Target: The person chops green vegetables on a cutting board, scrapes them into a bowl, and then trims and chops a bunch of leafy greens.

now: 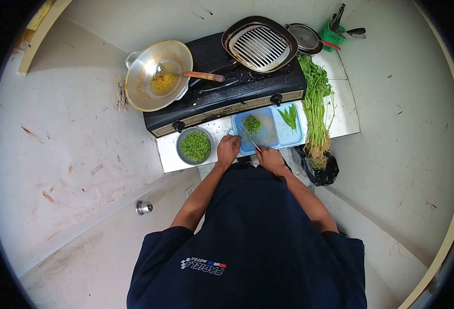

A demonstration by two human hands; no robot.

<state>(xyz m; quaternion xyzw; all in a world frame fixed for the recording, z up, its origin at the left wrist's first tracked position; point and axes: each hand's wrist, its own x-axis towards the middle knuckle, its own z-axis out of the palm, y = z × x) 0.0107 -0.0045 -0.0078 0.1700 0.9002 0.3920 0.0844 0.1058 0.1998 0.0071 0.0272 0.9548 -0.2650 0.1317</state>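
Observation:
My right hand (271,160) is closed around the handle of a knife (248,137), whose blade points up and left over a blue cutting board (283,138). A small pile of chopped greens (252,123) lies on the board, just beyond the blade tip. At the board's left edge is my left hand (228,149), its fingers bent and pressed together; whether they pinch anything is too small to tell. Close by on the left stands a grey bowl (179,152) full of chopped greens (196,146). A few whole green leaves (288,117) rest on the board's right part.
Behind the board is a black gas stove (227,98) bearing a wok (136,85) with a wooden-handled ladle (203,76) and a ridged grill pan (260,46). A bunch of leafy greens with roots (317,110) lies at right, over a black plastic bag (326,174). A green utensil basket (332,37) stands behind.

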